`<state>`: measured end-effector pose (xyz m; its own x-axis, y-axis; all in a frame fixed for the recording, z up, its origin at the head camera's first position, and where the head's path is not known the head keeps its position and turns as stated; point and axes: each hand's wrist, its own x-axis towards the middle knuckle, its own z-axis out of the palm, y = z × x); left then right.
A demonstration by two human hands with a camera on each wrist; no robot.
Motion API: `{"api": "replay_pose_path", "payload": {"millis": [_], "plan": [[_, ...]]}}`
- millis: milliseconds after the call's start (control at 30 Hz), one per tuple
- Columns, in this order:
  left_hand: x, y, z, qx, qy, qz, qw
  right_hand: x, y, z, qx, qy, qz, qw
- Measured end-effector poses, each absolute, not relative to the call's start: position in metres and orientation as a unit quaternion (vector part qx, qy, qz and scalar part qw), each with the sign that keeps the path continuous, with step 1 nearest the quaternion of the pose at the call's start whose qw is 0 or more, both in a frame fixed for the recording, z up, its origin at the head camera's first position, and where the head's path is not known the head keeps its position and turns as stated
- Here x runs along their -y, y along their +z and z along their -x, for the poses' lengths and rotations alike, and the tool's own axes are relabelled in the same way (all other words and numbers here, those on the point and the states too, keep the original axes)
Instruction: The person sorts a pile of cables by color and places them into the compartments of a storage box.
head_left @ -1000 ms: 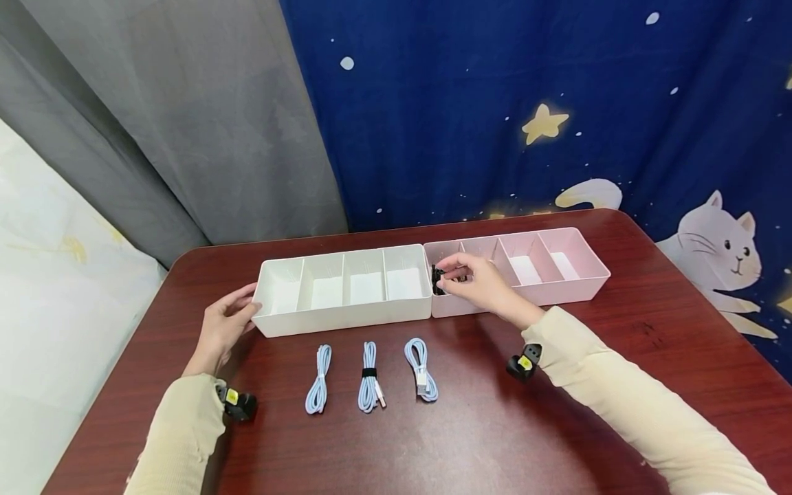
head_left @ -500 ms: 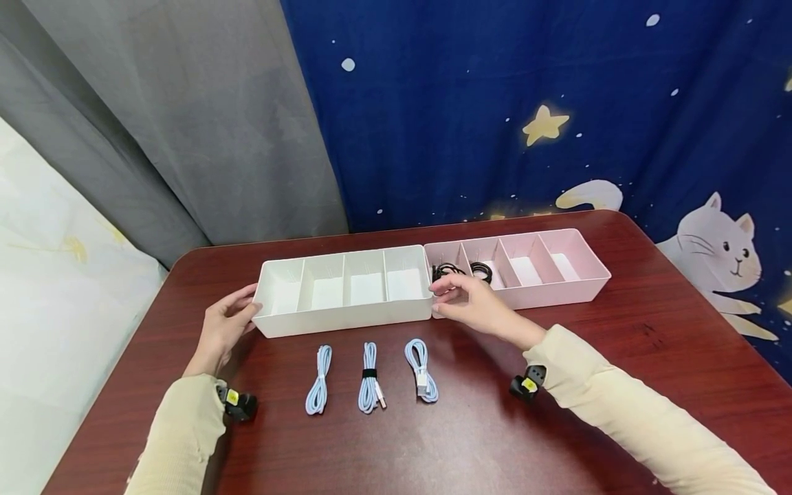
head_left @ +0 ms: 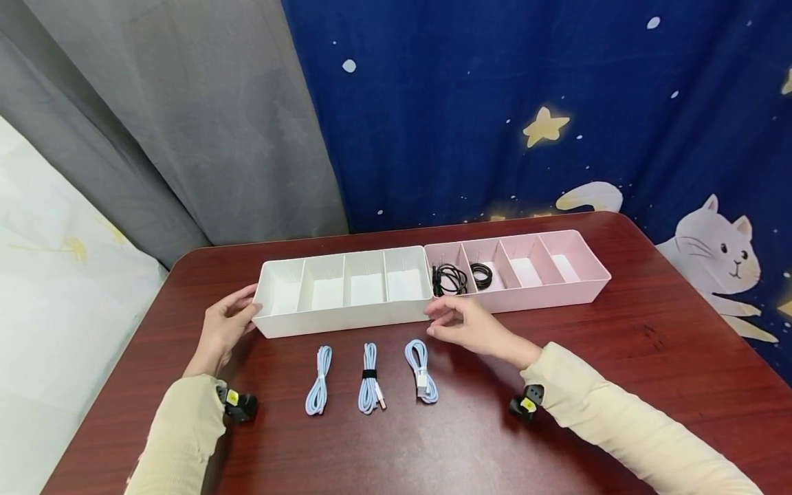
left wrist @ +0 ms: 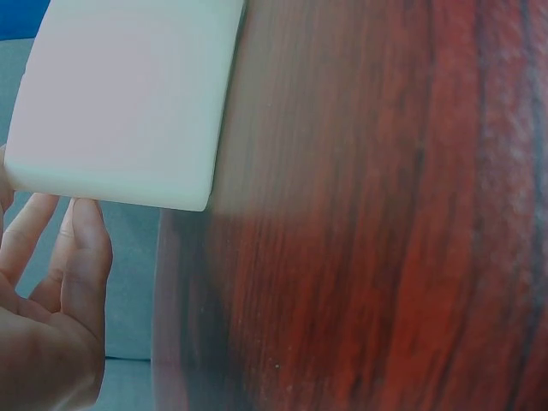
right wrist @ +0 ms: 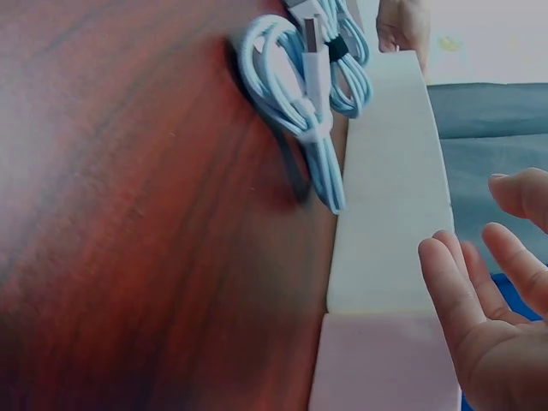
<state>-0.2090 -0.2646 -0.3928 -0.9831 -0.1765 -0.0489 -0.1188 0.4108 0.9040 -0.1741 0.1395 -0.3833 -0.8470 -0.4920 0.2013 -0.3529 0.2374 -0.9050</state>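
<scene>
At the left end of a white four-compartment organizer box (head_left: pixel 346 320), my left hand (head_left: pixel 223 330) rests its fingers against the outer wall, thumb near the front corner. The left wrist view shows those fingertips touching the box end (left wrist: pixel 120 111). My right hand (head_left: pixel 473 330) holds nothing, fingers loosely bent, in front of where the white box meets a pink organizer box (head_left: pixel 544 295). A black cable (head_left: pixel 438 280) lies in the pink box's leftmost compartment, a coiled black cable (head_left: pixel 482 284) in the one beside it. Near my right fingertips lies a bundled light-blue cable (head_left: pixel 421 381).
Two more light-blue bundles lie in the row: one with a black strap (head_left: pixel 369 372) in the middle, another cable (head_left: pixel 317 395) at left. The dark red table (head_left: pixel 470 447) ends at curtains behind. A camera (head_left: pixel 527 402) sits at my right wrist.
My right hand has come out of the pink box's left compartment toward the table's front, leaving a black cable inside. The left hand stays at the white box's end.
</scene>
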Motion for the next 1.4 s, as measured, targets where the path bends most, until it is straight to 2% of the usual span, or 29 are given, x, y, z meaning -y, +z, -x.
{"api": "replay_pose_path", "payload": {"millis": [633,1067,1400], "plan": [[0.264,-0.393,0.210,0.843,-0.531,-0.086,0.025,-0.133,-0.402,0.168,-0.790,-0.535,0.282,0.100],[0.265,-0.395,0.211,0.835,-0.543,-0.088,0.029,-0.130,-0.416,0.166,-0.804,-0.525,0.263,0.095],[0.265,-0.396,0.211,0.837,-0.540,-0.088,0.029,-0.127,-0.423,0.164,-0.794,-0.549,0.221,0.142]]}}
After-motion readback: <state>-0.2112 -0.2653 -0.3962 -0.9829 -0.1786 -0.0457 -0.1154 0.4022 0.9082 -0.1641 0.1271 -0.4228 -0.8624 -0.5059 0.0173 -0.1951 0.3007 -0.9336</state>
